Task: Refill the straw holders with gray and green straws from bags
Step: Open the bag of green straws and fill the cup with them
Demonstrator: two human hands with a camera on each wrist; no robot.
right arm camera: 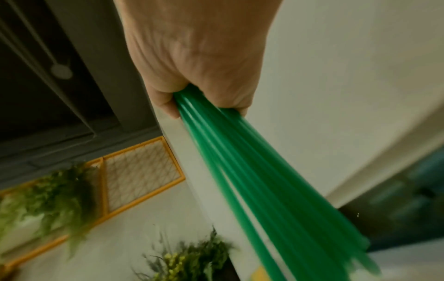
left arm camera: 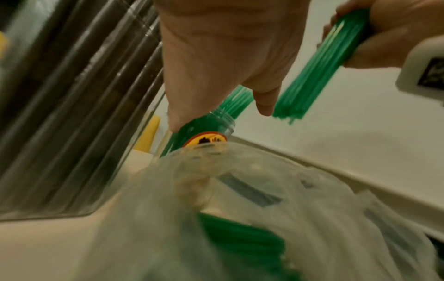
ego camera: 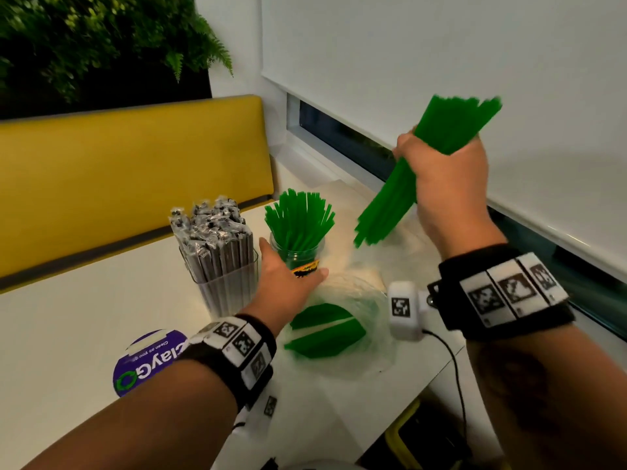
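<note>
White table [ego camera: 84, 317] under them; right hand [ego camera: 448, 184] clenched a green straw bundle [ego camera: 390, 205], left hand [ego camera: 288, 276] reached, fingers relaxed, for the jar [ego camera: 298, 256]. Crowded jar might tip if bumped.

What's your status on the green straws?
Right hand grips green straw bundle, raised. Left hand open at green jar. Straw bag lies beside it.

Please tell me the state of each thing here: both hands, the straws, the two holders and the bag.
Right hand: grips a bunch of green straws, raised and tilted.
Left hand: open, reaching at the jar.
Jar: upright, partly filled with green straws.
Clear holder: upright, packed with gray wrapped straws.
Plastic bag: lying on the table, green straws inside.
</note>
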